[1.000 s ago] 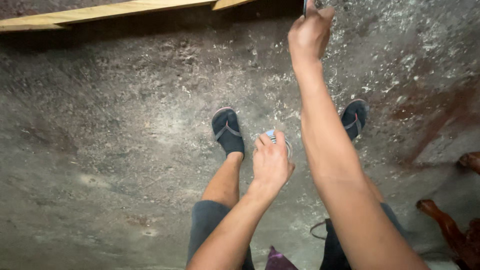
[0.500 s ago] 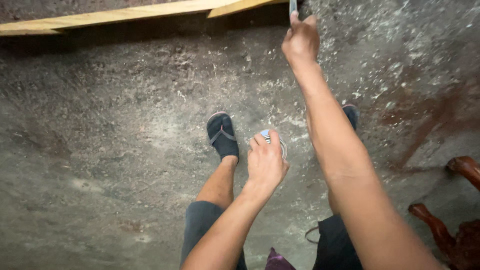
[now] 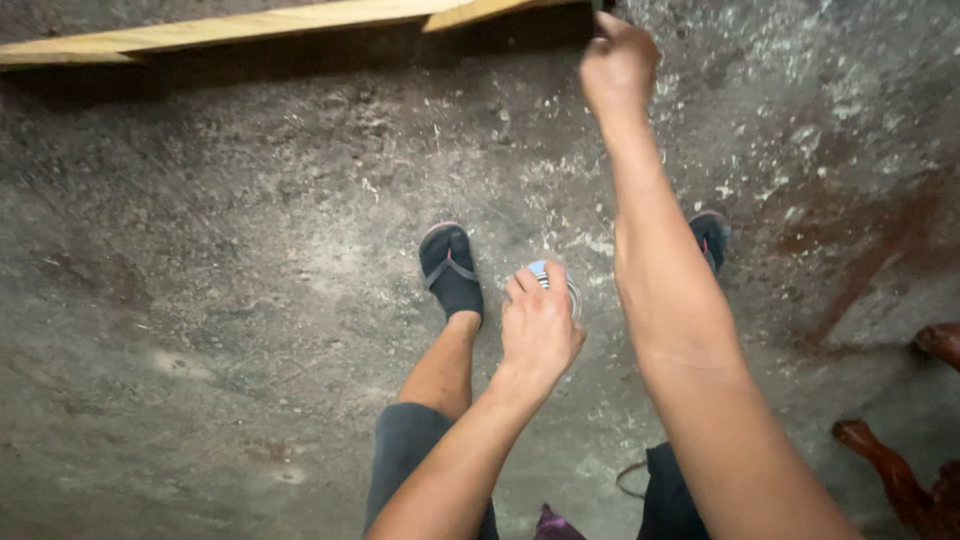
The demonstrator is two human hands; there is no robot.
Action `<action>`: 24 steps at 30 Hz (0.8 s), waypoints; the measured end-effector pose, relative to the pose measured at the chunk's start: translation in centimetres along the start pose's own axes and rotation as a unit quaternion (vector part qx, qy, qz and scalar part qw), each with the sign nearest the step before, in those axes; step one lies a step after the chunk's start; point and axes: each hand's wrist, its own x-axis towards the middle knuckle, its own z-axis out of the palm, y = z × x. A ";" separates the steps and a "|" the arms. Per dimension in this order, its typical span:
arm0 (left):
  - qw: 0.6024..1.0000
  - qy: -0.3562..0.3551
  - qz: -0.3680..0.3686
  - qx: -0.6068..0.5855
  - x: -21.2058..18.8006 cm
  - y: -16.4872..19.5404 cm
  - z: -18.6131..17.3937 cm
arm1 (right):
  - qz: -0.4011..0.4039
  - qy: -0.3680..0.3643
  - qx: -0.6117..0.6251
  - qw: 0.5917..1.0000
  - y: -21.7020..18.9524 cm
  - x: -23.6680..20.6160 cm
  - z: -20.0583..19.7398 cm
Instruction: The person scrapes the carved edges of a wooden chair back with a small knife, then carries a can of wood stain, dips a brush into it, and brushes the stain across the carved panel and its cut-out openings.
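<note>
Small round tin (image 3: 556, 283), gripped in the closed left hand (image 3: 538, 325) above the concrete floor (image 3: 200, 300); right hand (image 3: 617, 65) is raised well ahead, fist closed on a thin tool, mostly cropped, near the plank (image 3: 250, 28).

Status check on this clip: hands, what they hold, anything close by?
Left hand shut on small round tin. Right hand raised, pinching a thin tool, mostly out of frame. Wooden plank beside it.
</note>
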 end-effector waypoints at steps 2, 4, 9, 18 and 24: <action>1.000 -0.001 0.000 0.001 0.0 0.0 0.1 | 0.055 0.019 -0.016 0.998 0.4 0.2 -0.2; 1.000 0.004 0.001 0.000 0.0 -0.1 0.3 | 0.055 -0.013 -0.008 0.998 0.8 0.1 -0.2; 1.000 0.017 0.006 0.003 0.2 -0.6 1.0 | 0.004 -0.006 0.030 1.000 1.4 -1.2 -0.2; 1.000 -0.024 0.012 -0.001 1.0 -2.4 0.4 | -0.060 0.163 0.042 0.984 0.9 -0.6 3.2; 0.999 0.016 0.035 0.007 1.4 -4.0 0.2 | -0.037 0.151 0.074 0.985 2.1 -2.7 4.7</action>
